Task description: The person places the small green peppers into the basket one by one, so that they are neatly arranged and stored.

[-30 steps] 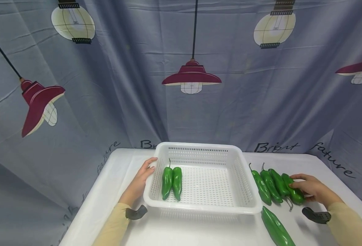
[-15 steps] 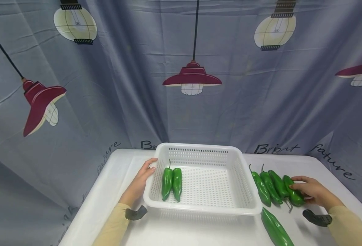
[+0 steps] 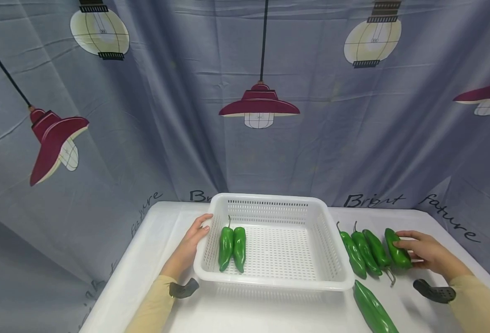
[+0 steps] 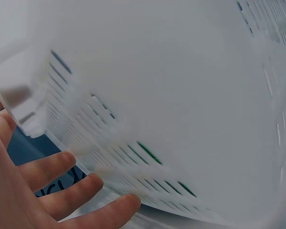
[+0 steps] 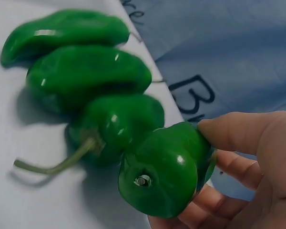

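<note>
Left hand at the left side of a white perforated basket, right hand gripping a green chili pepper to the basket's right.

The left fingers lie extended against the basket's outer wall; a light touch there should steady it. Inside, near that left wall, a stemmed pepper and a stemless-looking pepper lie side by side. On the tabletop, right of the basket, are a row of three peppers and, off its near right corner, a larger pepper. Beyond the row, the right thumb and fingers pinch the gripped pepper's body; whether it clears the tabletop is hard to tell. Its skin looks slick, so an even mid-body pinch, lifted straight up without dragging its neighbour, should serve best.
</note>
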Tool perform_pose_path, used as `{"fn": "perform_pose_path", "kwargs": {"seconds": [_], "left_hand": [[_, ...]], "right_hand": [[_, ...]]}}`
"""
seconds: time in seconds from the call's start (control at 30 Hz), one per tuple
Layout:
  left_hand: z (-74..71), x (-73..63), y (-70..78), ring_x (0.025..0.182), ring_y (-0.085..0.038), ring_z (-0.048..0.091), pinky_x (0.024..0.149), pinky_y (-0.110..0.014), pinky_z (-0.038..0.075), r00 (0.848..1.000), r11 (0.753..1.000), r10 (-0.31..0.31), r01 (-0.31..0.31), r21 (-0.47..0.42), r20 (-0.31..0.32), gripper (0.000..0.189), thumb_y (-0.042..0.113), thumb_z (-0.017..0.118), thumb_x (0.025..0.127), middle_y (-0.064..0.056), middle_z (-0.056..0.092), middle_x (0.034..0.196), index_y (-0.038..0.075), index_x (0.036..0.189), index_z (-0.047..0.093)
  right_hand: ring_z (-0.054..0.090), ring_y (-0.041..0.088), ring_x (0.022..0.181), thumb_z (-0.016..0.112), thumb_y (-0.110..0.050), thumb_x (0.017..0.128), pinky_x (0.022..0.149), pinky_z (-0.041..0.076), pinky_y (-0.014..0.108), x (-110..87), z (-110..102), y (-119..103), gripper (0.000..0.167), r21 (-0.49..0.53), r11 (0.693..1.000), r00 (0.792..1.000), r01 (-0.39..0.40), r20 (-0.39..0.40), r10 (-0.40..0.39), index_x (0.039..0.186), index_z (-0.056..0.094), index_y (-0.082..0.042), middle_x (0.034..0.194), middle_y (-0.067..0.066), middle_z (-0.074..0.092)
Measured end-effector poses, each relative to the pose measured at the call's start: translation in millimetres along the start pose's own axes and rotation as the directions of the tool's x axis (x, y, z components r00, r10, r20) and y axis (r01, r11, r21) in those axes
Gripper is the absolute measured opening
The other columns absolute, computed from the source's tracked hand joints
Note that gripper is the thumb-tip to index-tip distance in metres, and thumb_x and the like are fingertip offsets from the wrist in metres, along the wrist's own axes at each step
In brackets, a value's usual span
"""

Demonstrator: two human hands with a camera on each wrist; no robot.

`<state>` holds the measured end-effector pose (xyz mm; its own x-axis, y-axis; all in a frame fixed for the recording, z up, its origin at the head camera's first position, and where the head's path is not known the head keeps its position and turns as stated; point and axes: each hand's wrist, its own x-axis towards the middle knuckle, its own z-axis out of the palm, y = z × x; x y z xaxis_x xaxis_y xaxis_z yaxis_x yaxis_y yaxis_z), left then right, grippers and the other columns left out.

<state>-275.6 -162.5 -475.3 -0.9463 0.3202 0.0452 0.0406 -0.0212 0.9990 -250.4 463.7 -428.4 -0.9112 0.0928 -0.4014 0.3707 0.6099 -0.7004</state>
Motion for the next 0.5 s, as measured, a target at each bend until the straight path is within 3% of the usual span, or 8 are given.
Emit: {"fn": "perform_pose_path", "kwargs": {"seconds": [0.2, 0.5], "left_hand": [[-0.5, 0.4, -0.5, 0.132, -0.043, 0.056, 0.100, -0.046, 0.059, 1.000, 1.000, -0.014, 0.014, -0.013, -0.001, 0.048, 0.025, 0.034, 0.110, -0.024, 0.035, 0.160, 0.017, 0.156, 0.027], [-0.3, 0.6, 0.2, 0.132, -0.047, 0.055, 0.100, -0.049, 0.059, 1.000, 1.000, -0.006, 0.006, -0.001, 0.003, 0.049, 0.025, 0.034, 0.110, -0.026, 0.033, 0.160, 0.015, 0.157, 0.026]], "right_hand": [[0.064, 0.017, 0.098, 0.055, -0.031, 0.104, 0.081, 0.062, 0.039, -3.2, 0, -22, 0.074, 0.008, 0.998, 0.998, 0.057, -0.003, -0.057, 0.151, 0.018, 0.013, 0.134, 0.042, 0.045], [0.066, 0.011, 0.094, 0.055, -0.034, 0.105, 0.085, 0.064, 0.041, -13.2, 12, -74, 0.077, 0.027, 0.989, 0.989, 0.146, 0.017, -0.147, 0.155, 0.017, 0.010, 0.126, 0.023, 0.060]]}}
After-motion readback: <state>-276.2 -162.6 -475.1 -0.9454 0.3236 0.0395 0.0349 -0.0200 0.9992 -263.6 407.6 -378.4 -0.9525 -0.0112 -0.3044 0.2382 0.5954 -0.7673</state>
